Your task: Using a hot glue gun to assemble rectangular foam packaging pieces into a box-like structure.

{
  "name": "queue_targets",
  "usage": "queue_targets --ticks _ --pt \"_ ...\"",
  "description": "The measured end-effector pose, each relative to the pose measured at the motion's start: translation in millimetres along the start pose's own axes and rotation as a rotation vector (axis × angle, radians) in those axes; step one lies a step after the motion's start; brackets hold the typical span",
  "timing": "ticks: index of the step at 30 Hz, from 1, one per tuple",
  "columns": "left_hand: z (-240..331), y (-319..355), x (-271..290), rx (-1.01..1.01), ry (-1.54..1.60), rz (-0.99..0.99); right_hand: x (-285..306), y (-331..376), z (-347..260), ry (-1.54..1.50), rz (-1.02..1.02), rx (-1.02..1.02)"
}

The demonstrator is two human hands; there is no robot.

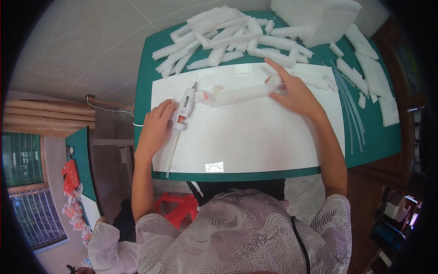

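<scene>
Our left hand (155, 128) lies flat beside the white glue gun (185, 109), fingers together, gripping nothing. Our right hand (294, 91) presses the white foam strip (242, 94) at mid-worktop (255, 132), fingers spread. Loose foam strips (219, 39) lie far.

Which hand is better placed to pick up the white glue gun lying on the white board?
Left. The left hand lies open beside the white glue gun, fingertips at its handle. The right hand is across the board, pressing on the long white foam strip.
</scene>
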State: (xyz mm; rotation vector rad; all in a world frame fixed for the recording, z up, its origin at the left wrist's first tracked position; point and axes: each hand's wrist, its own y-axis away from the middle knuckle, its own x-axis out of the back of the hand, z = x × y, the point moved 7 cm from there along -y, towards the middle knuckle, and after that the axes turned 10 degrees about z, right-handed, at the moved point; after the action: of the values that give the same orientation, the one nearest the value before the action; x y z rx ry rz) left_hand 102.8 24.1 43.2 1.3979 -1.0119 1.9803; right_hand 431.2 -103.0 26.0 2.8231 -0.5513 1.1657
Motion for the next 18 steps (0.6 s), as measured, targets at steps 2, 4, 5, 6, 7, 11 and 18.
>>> queue_targets --ticks 2,4,5,6,7,11,18 --pt "-2 -5 -1 0.025 0.018 -0.046 -1 0 2 -0.005 0.000 0.010" --pt "5 -11 -5 -0.002 -0.089 -0.119 -1 1 6 -0.004 0.002 0.020" --pt "6 -12 -4 -0.014 -0.091 -0.123 -1 2 6 -0.003 -0.002 0.034" --pt "8 -14 -2 -0.052 -0.092 -0.109 1 3 8 -0.007 0.009 0.026" --pt "10 -15 0 -0.091 -0.092 -0.095 2 4 8 -0.015 0.016 0.053" --pt "-32 5 29 -0.075 0.114 0.052 -3 0 6 -0.046 -0.002 0.107" --pt "-66 44 43 0.535 0.852 -0.004 1 1 7 0.007 0.022 0.101"
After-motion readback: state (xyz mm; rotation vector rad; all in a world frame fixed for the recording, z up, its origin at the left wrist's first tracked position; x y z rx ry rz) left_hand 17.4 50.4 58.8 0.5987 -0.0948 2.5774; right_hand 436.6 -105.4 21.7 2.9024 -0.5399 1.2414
